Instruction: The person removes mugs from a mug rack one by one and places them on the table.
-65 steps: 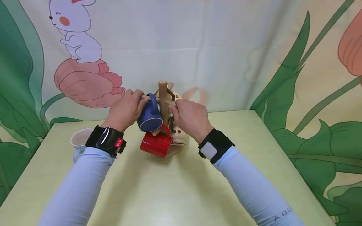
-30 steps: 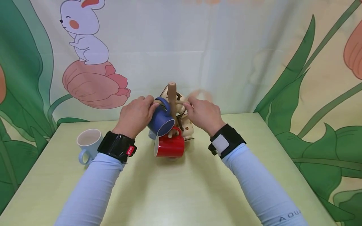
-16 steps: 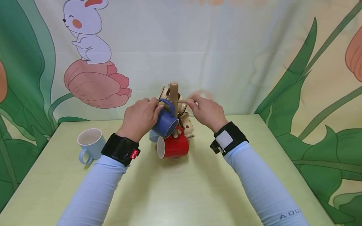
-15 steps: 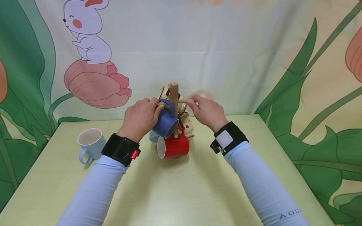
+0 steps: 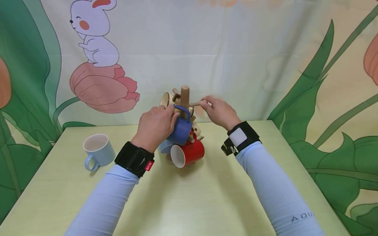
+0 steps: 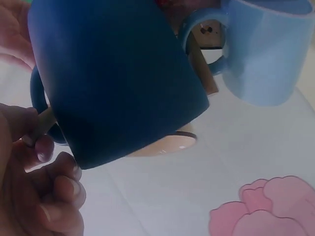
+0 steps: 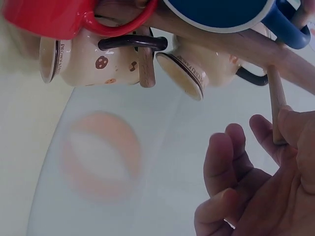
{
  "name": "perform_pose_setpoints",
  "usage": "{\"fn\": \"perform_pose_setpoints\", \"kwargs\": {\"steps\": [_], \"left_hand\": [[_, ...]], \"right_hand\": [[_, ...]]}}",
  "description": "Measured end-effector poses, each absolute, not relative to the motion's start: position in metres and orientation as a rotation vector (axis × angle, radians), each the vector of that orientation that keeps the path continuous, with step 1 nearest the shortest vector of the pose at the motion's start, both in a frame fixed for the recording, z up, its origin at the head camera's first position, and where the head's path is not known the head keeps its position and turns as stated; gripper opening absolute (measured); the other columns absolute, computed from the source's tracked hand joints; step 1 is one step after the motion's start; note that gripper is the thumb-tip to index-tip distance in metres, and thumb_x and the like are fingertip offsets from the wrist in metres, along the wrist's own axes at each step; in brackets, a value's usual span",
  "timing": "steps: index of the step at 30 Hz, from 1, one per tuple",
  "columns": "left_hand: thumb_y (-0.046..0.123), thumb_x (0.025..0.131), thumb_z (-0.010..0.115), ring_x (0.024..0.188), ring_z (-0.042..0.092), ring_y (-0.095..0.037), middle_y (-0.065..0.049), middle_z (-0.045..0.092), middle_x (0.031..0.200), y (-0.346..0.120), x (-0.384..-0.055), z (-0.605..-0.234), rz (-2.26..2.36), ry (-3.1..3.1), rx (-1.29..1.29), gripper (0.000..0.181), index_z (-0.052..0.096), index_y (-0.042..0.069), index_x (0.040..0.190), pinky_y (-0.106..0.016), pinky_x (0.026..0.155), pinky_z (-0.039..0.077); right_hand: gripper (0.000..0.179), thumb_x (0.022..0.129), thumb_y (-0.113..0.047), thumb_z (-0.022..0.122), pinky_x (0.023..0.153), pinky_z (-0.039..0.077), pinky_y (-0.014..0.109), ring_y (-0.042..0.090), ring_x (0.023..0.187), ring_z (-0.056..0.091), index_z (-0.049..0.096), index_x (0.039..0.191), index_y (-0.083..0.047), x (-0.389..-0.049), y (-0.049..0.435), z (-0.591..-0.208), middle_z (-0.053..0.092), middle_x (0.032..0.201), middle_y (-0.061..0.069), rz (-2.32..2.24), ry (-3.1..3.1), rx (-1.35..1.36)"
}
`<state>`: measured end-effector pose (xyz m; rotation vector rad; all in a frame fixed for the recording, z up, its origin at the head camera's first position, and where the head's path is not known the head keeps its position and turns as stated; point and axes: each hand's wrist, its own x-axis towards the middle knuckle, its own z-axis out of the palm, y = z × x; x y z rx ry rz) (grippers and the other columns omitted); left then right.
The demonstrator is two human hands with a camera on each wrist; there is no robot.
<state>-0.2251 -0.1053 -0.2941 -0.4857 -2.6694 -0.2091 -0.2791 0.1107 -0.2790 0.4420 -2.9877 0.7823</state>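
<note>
A person in light blue sleeves [image 5: 103, 196] works w/ both hands at a wooden mug rack [image 5: 185, 95], upright nr the far edge of a pale yellow-green table [image 5: 183, 203], before a printed backdrop [image 5: 165, 39]. L hand [image 5: 155, 126] is clamped on a peg [image 6: 43, 124], thumb & fingers pinching its end; a dark blue mug [image 5: 180, 131] hangs by its handle on the same peg, right beside the fingers. R hand [image 5: 220, 112] pinches the tip of a bare peg [image 7: 276, 93] on the other side, remaining fingers loosely bent. Lower on the rack: a red mug [image 5: 193, 152], tilted, white inside facing front L, & a light blue mug [image 6: 266, 51], mostly hidden in the head view. Cream mugs [image 7: 88, 59] w/ dark handles hang at the R & rear. Another pale blue mug [image 5: 101, 152] stands upright on the table to the L, well apart fr. the rack.

Tabletop is smooth & plain, w/ soft shadows btwn the arms & a sheen low in the head view; its far edge runs along the backdrop. On the cloth: a white rabbit [image 5: 98, 49] atop a pink bud [image 5: 103, 88], L; big green leaves [image 5: 304, 88] both sides; faint creases mid. Black straps [image 5: 134, 159] circle both wrists.
</note>
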Motion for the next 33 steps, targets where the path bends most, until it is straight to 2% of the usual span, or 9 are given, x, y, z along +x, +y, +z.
{"fn": "perform_pose_setpoints", "kwargs": {"steps": [9, 11, 15, 18, 20, 23, 27, 31, 33], "left_hand": [[0.034, 0.102, 0.055, 0.072, 0.062, -0.028, -0.014, 0.064, 0.081, -0.089, -0.224, -0.289, -0.112, -2.66, -0.523, 0.032, 0.063, 0.003, 0.103, -0.042, 0.061, 0.058], [0.036, 0.102, 0.055, 0.072, 0.062, -0.027, -0.013, 0.065, 0.082, -0.09, -0.224, -0.289, -0.102, -2.657, -0.526, 0.033, 0.063, 0.003, 0.104, -0.042, 0.06, 0.058], [0.044, 0.101, 0.054, 0.069, 0.062, -0.025, -0.01, 0.062, 0.078, -0.098, -0.226, -0.289, -0.143, -2.675, -0.541, 0.039, 0.063, 0.006, 0.106, -0.04, 0.056, 0.056], [0.049, 0.101, 0.051, 0.069, 0.06, -0.024, -0.008, 0.058, 0.079, -0.107, -0.23, -0.29, -0.284, -2.675, -0.528, 0.042, 0.063, 0.008, 0.102, -0.04, 0.056, 0.054], [0.047, 0.102, 0.048, 0.07, 0.06, -0.025, -0.009, 0.058, 0.082, -0.114, -0.235, -0.29, -0.396, -2.656, -0.495, 0.041, 0.062, 0.008, 0.101, -0.041, 0.057, 0.053], [0.041, 0.105, 0.045, 0.075, 0.058, -0.028, -0.012, 0.058, 0.09, -0.127, -0.248, -0.288, -0.504, -2.621, -0.415, 0.038, 0.06, 0.007, 0.101, -0.044, 0.06, 0.052], [0.036, 0.105, 0.045, 0.087, 0.058, -0.034, -0.02, 0.059, 0.106, -0.14, -0.272, -0.282, -0.592, -2.672, -0.338, 0.038, 0.06, 0.003, 0.116, -0.049, 0.069, 0.052], [0.034, 0.106, 0.043, 0.1, 0.056, -0.037, -0.024, 0.054, 0.119, -0.141, -0.292, -0.275, -0.654, -2.803, -0.358, 0.041, 0.056, 0.002, 0.128, -0.051, 0.082, 0.051], [0.035, 0.106, 0.043, 0.105, 0.054, -0.038, -0.026, 0.052, 0.124, -0.137, -0.3, -0.271, -0.673, -2.86, -0.389, 0.044, 0.055, 0.002, 0.133, -0.052, 0.087, 0.05]], "right_hand": [[0.038, 0.108, -0.033, 0.042, 0.077, 0.048, 0.038, 0.029, 0.097, 0.058, 0.054, 0.136, -0.01, -0.288, 0.116, -0.273, 0.062, 0.111, 0.016, 0.988, -3.036, 0.449], [0.039, 0.108, -0.033, 0.042, 0.079, 0.048, 0.039, 0.03, 0.097, 0.058, 0.054, 0.137, -0.01, -0.289, 0.115, -0.272, 0.061, 0.113, 0.017, 0.991, -3.037, 0.438], [0.043, 0.107, -0.037, 0.042, 0.09, 0.049, 0.046, 0.032, 0.11, 0.059, 0.053, 0.141, -0.011, -0.288, 0.112, -0.273, 0.062, 0.126, 0.016, 0.898, -3.013, 0.379], [0.047, 0.105, -0.039, 0.047, 0.083, 0.053, 0.046, 0.032, 0.104, 0.063, 0.053, 0.142, -0.011, -0.282, 0.108, -0.276, 0.065, 0.123, 0.016, 0.762, -2.923, 0.304], [0.047, 0.103, -0.039, 0.051, 0.071, 0.054, 0.043, 0.031, 0.089, 0.064, 0.054, 0.14, -0.011, -0.274, 0.106, -0.279, 0.066, 0.114, 0.017, 0.659, -2.834, 0.245], [0.042, 0.102, -0.039, 0.053, 0.059, 0.053, 0.039, 0.027, 0.07, 0.06, 0.06, 0.132, -0.009, -0.26, 0.096, -0.279, 0.063, 0.104, 0.016, 0.524, -2.714, 0.226], [0.037, 0.103, -0.042, 0.05, 0.056, 0.052, 0.034, 0.022, 0.066, 0.059, 0.069, 0.111, -0.01, -0.246, 0.08, -0.274, 0.063, 0.091, 0.009, 0.389, -2.7, 0.333], [0.047, 0.101, -0.052, 0.046, 0.049, 0.048, 0.031, 0.018, 0.06, 0.057, 0.069, 0.088, -0.013, -0.239, 0.063, -0.271, 0.06, 0.07, 0.002, 0.282, -2.752, 0.441], [0.053, 0.099, -0.06, 0.044, 0.046, 0.046, 0.03, 0.017, 0.055, 0.055, 0.066, 0.082, -0.015, -0.236, 0.056, -0.271, 0.057, 0.064, 0.001, 0.214, -2.771, 0.454]]}}
